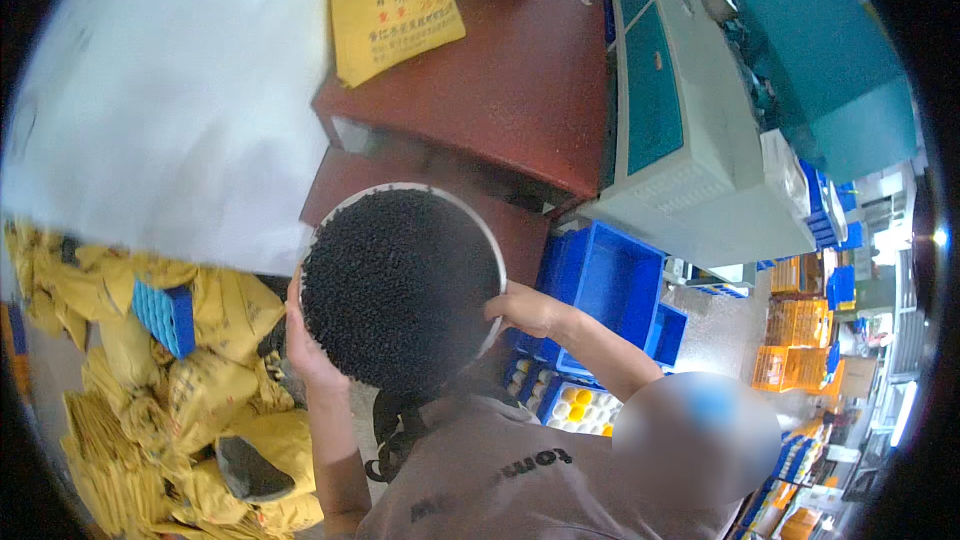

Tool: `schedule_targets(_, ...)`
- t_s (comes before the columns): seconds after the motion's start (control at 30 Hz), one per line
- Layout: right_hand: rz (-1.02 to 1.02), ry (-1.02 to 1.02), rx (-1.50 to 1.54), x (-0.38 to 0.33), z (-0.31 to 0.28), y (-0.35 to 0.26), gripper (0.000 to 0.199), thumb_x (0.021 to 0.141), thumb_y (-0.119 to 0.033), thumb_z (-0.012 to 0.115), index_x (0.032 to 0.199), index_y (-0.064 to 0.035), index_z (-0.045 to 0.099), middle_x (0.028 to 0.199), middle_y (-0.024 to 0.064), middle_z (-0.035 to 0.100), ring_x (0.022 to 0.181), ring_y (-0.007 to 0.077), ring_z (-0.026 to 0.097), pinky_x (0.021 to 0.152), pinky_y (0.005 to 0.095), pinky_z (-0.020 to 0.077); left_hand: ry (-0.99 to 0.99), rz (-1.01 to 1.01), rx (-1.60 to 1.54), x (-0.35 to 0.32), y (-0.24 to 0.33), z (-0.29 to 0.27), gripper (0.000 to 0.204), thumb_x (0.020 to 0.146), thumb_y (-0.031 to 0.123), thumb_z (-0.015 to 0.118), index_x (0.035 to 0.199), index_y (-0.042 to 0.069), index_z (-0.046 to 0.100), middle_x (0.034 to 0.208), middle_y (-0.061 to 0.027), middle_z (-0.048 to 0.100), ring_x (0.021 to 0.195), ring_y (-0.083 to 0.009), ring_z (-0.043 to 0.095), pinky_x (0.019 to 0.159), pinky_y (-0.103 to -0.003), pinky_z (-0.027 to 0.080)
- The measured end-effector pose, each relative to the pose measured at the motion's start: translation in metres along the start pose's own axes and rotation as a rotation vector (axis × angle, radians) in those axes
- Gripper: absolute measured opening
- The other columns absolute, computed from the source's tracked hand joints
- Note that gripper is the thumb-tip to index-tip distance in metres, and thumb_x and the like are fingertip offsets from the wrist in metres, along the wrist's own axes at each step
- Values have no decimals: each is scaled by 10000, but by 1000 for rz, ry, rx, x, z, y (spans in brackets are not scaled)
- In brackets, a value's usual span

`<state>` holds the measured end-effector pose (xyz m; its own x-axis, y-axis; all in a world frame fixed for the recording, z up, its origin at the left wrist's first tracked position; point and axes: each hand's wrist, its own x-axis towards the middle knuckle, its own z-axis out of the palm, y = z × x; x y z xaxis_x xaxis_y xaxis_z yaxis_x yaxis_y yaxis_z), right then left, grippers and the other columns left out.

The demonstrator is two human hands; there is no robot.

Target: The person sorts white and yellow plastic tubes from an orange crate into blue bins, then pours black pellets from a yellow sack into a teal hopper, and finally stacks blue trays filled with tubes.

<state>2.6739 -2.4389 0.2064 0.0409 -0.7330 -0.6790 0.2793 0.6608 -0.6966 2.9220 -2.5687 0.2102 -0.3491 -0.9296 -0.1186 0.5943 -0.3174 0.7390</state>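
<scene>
Pellet bucket (400,285) between left hand (305,340), right hand (525,308)

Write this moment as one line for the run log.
left hand: holds bucket rim | right hand: holds opposite rim | round bucket: full of black pellets

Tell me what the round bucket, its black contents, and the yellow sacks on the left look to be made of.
Round pale-rimmed bucket: probably plastic; thin, smooth, light rim, though painted metal is possible. Black granular contents: small dark pellets, matte and pebbly, likely plastic granules; the kind is unclear. Crumpled yellow sacks: likely woven plastic or paper, creased and dull. The left hand and right hand grip the bucket's sides.
</scene>
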Motion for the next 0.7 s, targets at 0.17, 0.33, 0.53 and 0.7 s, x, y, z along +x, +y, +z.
schedule_targets(0.17, -35, 119, 111, 22, -62, -118, 434, 811, -12, 547, 1241, 40, 581, 1114, 98, 652, 965, 213, 618, 884, 347, 496, -141, -134, -25, 146, 17, 103, 557, 1036, 357, 313, 1446, -11, 399, 1426, -156, 488, 1290, -284, 495, 1109, -435, 371)
schedule_targets(0.33, -43, 235, 250, 20, -128, -238, 468, 812, -9, 541, 1278, 31, 552, 1125, 106, 636, 999, 204, 602, 884, 352, 500, -230, -260, -47, 269, 14, 211, 553, 1048, 363, 288, 1444, -6, 394, 1431, -163, 481, 1301, -294, 482, 1119, -441, 354)
schedule_targets(0.53, -26, 339, 204, 3, -206, -369, 499, 757, -24, 550, 1246, 76, 539, 1024, 142, 631, 893, 248, 641, 783, 368, 544, -237, -338, -31, 372, 20, 349, 546, 1051, 348, 288, 1447, -16, 386, 1432, -162, 480, 1300, -291, 481, 1119, -434, 352)
schedule_targets(0.7, 63, 423, 152, -11, -266, -463, 496, 749, -26, 544, 1233, 86, 559, 1106, 148, 644, 994, 245, 635, 922, 367, 493, -201, -413, -23, 444, 31, 457, 544, 1055, 347, 283, 1440, -20, 395, 1429, -159, 481, 1299, -278, 479, 1120, -427, 347)
